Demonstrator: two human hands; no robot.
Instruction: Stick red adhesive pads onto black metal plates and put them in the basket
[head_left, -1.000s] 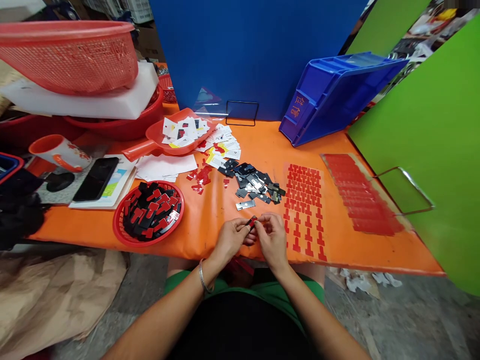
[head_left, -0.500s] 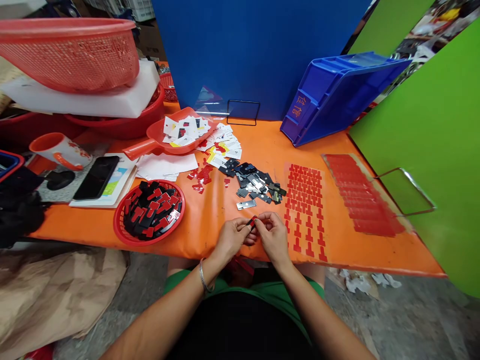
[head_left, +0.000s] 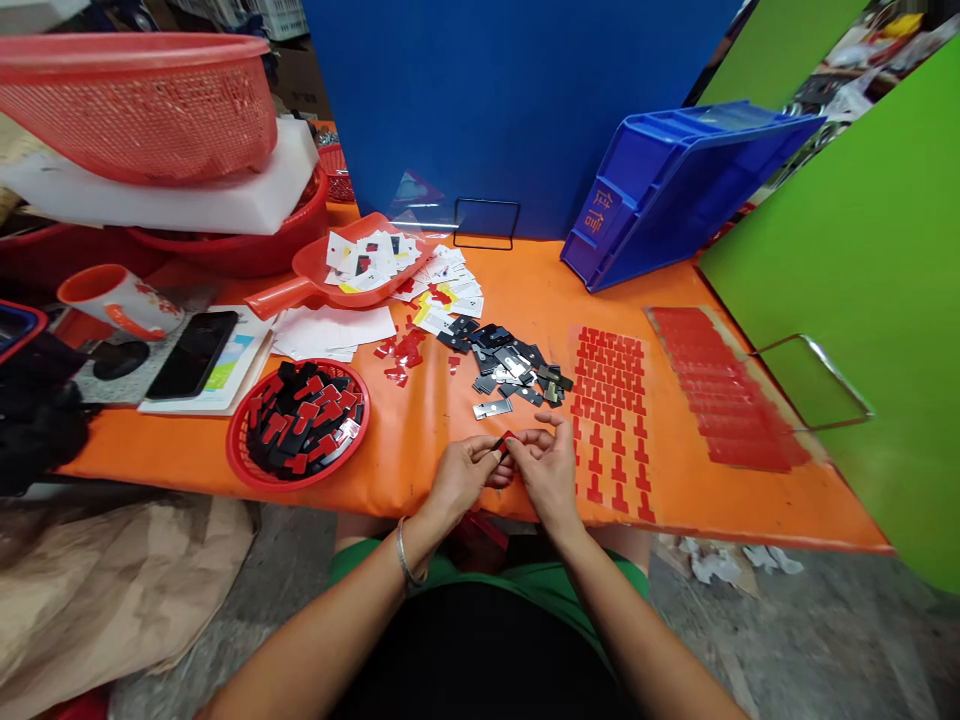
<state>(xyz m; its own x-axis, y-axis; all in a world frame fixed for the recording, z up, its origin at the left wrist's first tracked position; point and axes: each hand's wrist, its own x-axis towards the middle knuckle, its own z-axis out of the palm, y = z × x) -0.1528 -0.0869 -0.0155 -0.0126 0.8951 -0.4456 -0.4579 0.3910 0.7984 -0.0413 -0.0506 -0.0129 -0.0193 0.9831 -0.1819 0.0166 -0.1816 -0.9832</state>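
Between my fingertips is a small black plate with a red T-shaped sticker [head_left: 504,444] on it. My left hand [head_left: 461,478] pinches it from the left. From the right, the thumb of my right hand [head_left: 547,478] presses on the red face, while its index finger sticks up and away. Fingers partly hide the piece. Just beyond my hands lies a pile of black and shiny metal plates [head_left: 514,362], with one single plate [head_left: 493,409] nearest me. Rows of red T-shaped stickers [head_left: 617,440] on a clear sheet lie beside my right hand.
At left stands a red basket [head_left: 234,440] of black pieces bearing red stickers. Behind it are a phone [head_left: 193,355], a mug [head_left: 124,300] and a red scoop [head_left: 281,297] with paper cards. A blue crate [head_left: 630,190] leans at the back right. Another red sheet [head_left: 727,390] lies far right.
My right index finger has lifted and stretched upward, away from the piece. Both hands otherwise keep their place, and the plate stays between my fingers.
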